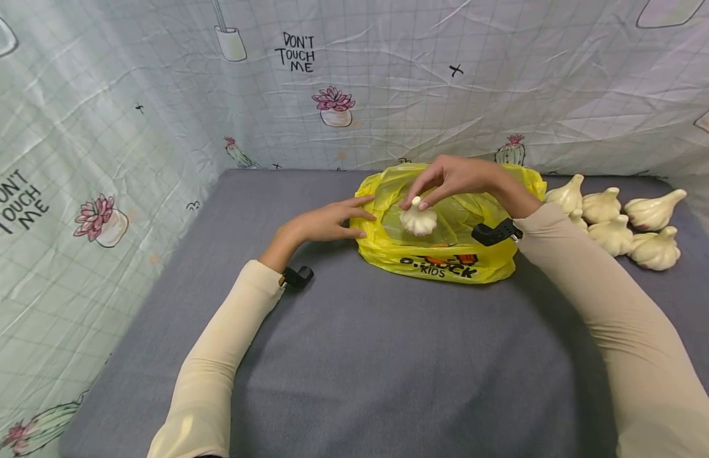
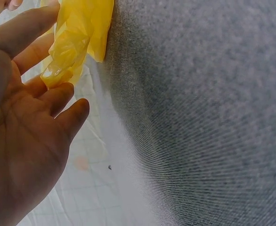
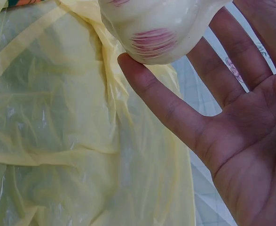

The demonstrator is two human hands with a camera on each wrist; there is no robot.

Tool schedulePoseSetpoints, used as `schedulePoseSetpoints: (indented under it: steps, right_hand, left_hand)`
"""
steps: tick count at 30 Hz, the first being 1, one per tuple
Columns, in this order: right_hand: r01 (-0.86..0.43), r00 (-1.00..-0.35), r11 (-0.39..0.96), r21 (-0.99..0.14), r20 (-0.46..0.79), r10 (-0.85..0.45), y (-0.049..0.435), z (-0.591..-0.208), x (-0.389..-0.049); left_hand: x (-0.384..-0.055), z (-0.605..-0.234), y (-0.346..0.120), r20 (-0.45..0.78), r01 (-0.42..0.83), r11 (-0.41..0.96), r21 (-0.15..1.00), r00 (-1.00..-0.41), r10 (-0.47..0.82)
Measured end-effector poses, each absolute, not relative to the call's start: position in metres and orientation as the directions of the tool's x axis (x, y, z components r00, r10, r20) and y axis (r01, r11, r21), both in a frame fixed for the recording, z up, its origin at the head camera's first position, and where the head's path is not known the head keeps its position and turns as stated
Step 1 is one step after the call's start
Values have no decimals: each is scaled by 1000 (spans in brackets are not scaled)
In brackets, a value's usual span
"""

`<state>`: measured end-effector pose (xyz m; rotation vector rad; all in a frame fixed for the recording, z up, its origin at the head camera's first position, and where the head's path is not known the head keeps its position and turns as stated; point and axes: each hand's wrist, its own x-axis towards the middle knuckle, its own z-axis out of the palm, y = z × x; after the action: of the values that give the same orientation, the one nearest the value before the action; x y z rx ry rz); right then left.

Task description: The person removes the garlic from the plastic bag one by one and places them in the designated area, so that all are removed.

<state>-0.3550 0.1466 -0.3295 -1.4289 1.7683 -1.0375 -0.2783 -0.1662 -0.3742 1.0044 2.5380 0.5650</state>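
Observation:
The neck of a garlic bulb point(image 1: 419, 220) is pinched between the thumb and fingers of my right hand point(image 1: 454, 175). It hangs over the mouth of a yellow plastic bag point(image 1: 383, 251), which lies on the grey surface with dark printing on its front. Purple streaks show on the pale bulb point(image 3: 154, 42) in the right wrist view. My left hand point(image 1: 326, 221) is at the bag's left side, its spread, fairly straight fingers touching the rim. In the left wrist view, some fingertips of the left hand point(image 2: 34, 117) go behind the yellow plastic point(image 2: 79, 42).
Several more garlic bulbs point(image 1: 612, 235) lie grouped on the grey cloth surface point(image 1: 389, 356), right of the bag. A pale patterned curtain point(image 1: 389, 83) hangs behind the table and along the left side. Both wrists wear black camera mounts.

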Motion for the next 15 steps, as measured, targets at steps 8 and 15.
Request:
schedulePoseSetpoints:
  steps: [8,15]
  right_hand:
    - [-484,-224,118,-867,-7,-975,158,-323,-350]
    - [-517,-240,120,-848,9,-971,172,-314,-345]
  left_hand:
    - [-277,-374,-167,-177,571,672,471,-685,707]
    - [-276,-376,-167,-175,571,671,473,-685,707]
